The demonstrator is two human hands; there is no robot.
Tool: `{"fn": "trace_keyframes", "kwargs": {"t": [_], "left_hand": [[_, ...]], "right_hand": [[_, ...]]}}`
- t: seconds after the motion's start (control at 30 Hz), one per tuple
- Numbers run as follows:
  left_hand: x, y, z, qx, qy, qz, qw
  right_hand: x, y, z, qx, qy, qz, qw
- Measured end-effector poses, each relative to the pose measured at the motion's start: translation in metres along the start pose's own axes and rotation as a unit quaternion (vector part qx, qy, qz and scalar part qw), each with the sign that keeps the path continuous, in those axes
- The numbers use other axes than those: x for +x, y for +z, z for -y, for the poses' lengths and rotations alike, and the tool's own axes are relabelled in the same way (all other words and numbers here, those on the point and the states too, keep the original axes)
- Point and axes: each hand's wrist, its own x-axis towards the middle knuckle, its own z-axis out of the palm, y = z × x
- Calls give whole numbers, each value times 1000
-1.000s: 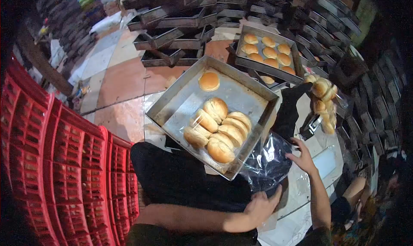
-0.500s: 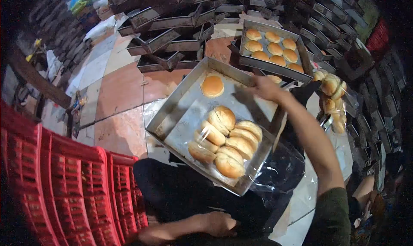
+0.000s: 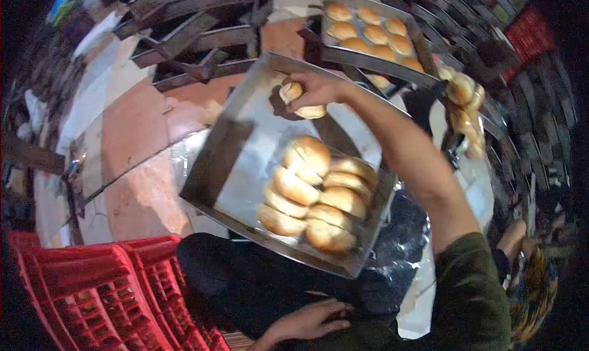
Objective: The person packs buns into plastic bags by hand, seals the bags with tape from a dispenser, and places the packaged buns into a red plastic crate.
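Over the far corner of a metal baking tray, my right hand grips a golden bun. Its pale side shows below the fingers, and more of it shows at the fingertips. Closer to me in the same tray, several golden buns sit pressed together in two rows, some on edge. My left hand rests on my dark-clothed lap, holding nothing, with thumb and fingers a little apart. The tray's near edge lies just beyond my legs.
Another tray of buns stands behind. At right are bagged buns, and clear plastic lies beside the near tray. Red crates stand at left. Stacked trays line the back. Another person's arm shows at far right.
My right hand has moved left from the tray's right wall and taken hold of the lone bun. My left hand's fingers have loosened on my lap. The whole view has shifted.
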Motion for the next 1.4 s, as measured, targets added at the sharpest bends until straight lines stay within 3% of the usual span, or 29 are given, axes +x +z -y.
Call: {"fn": "trace_keyframes", "kwargs": {"t": [0.03,0.07,0.1,0.13,0.17,0.23,0.3,0.37,0.5,0.57,0.6,0.63,0.67,0.7,0.73,0.77,0.83,0.87,0.9,0.93,0.97,1.0,1.13,1.2,1.3,1.37,1.4], "left_hand": [[4,1,-2,21,18,-27,999],[9,3,-3,19,25,-12,999],[14,8,-3,27,25,-11,999],[19,14,-3,34,24,-8,999],[24,20,-2,40,23,-4,999],[36,29,-1,46,36,31,998],[45,35,-5,83,56,34,994],[56,44,-12,91,31,22,995],[65,54,-66,38,56,-2,998],[53,49,-99,52,48,-23,997],[40,43,-104,35,70,-102,992],[30,40,-109,13,96,-182,978],[27,45,-120,-83,44,-305,948],[25,40,-116,-72,50,-309,947],[26,28,-102,-71,42,-401,913],[28,18,-90,-73,37,-487,869],[28,11,-71,-88,70,-505,856],[28,10,-65,-108,93,-521,842],[30,11,-58,-116,98,-523,839],[32,13,-52,-126,88,-514,844],[34,17,-49,-136,77,-505,849],[35,19,-55,-135,10,-519,844],[33,14,-28,-160,44,-527,833],[33,3,-19,-454,44,-522,721],[42,-6,-18,-479,58,-556,677],[49,-19,-28,-499,55,-547,670],[52,-23,-32,-512,48,-536,669]], "right_hand": [[-56,-13,26,-68,20,-28,997],[-103,-16,17,-61,-15,-67,996],[-158,-21,16,7,15,-43,999],[-214,-25,19,-71,27,-65,995],[-267,-23,7,-67,40,-90,993],[-370,-4,-22,-118,197,-147,962],[-443,31,-50,-92,244,-108,959],[-467,76,-58,-108,178,-46,977],[-421,155,-42,162,66,-119,977],[-387,183,-43,460,19,-192,867],[-370,196,-44,638,-42,-218,738],[-351,202,-50,732,-101,-209,641],[-340,196,-40,810,-119,-181,545],[-332,190,-30,874,-130,-149,444],[-316,194,-40,875,-106,-154,447],[-309,184,-27,844,-33,-243,478],[-304,164,-5,643,9,-386,662],[-290,163,-3,565,12,-472,677],[-287,158,5,418,152,-495,747],[-278,163,3,255,170,-539,784],[-269,167,1,85,182,-567,799],[-259,168,-1,105,180,-575,791],[-250,170,0,-30,198,-525,827],[-253,169,6,-56,107,-549,827],[-262,173,1,-120,44,-546,828],[-263,173,-12,-239,-31,-433,869],[-265,170,-7,-247,25,-385,889]]}}
